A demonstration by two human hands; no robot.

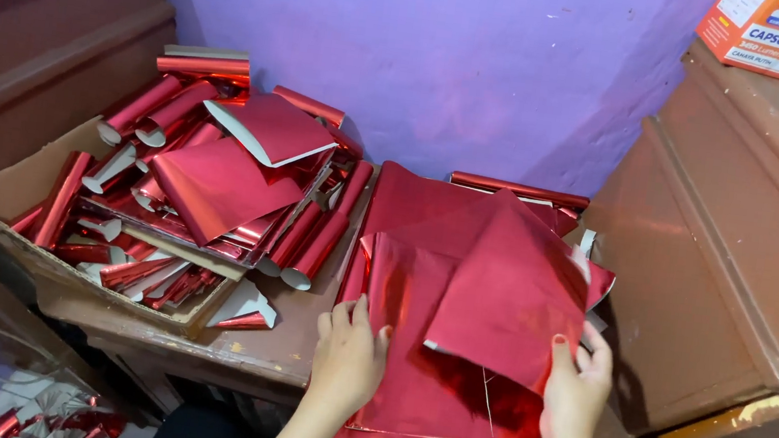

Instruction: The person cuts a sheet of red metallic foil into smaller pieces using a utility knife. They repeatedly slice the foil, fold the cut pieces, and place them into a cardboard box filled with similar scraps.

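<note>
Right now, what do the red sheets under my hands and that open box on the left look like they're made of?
The red sheets look like thin metallic foil paper: glossy, creased, reflecting light, with white backing at curled edges. The right hand lifts one sheet; the left hand rests flat on the stack. The box looks like plain brown cardboard, matte, with raw bent flaps.
</note>
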